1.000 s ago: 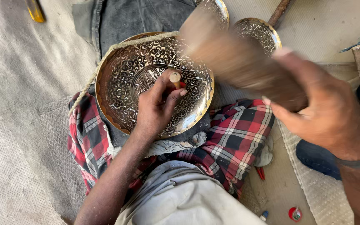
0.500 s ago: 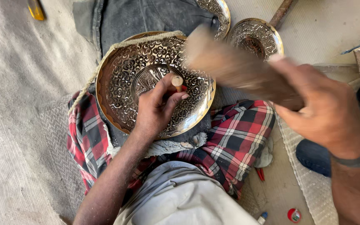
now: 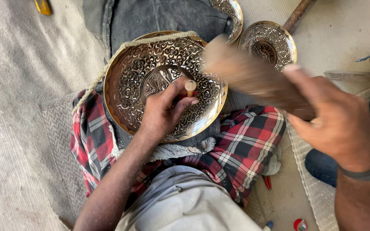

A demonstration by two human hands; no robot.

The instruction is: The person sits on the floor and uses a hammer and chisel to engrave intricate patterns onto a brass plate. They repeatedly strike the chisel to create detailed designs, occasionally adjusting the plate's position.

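An engraved brass plate (image 3: 138,72) rests tilted on my lap over a red checked cloth (image 3: 240,145). My left hand (image 3: 165,109) lies on the plate and pinches a small wooden-topped chisel (image 3: 190,85) upright against its patterned surface. My right hand (image 3: 335,124) grips a thick wooden mallet (image 3: 249,75), blurred with motion, raised just right of and above the chisel's head. A rope (image 3: 108,64) runs along the plate's upper left rim.
Two more engraved brass plates (image 3: 270,42) (image 3: 230,10) lie on the ground behind. A wooden handle (image 3: 298,15) sticks out at the top right. A yellow object (image 3: 43,6) sits top left, a woven mat (image 3: 18,128) at left, small red items (image 3: 299,223) at the bottom.
The mallet has swung slightly lower and closer to the chisel head. My left hand keeps the chisel on about the same spot of the plate.
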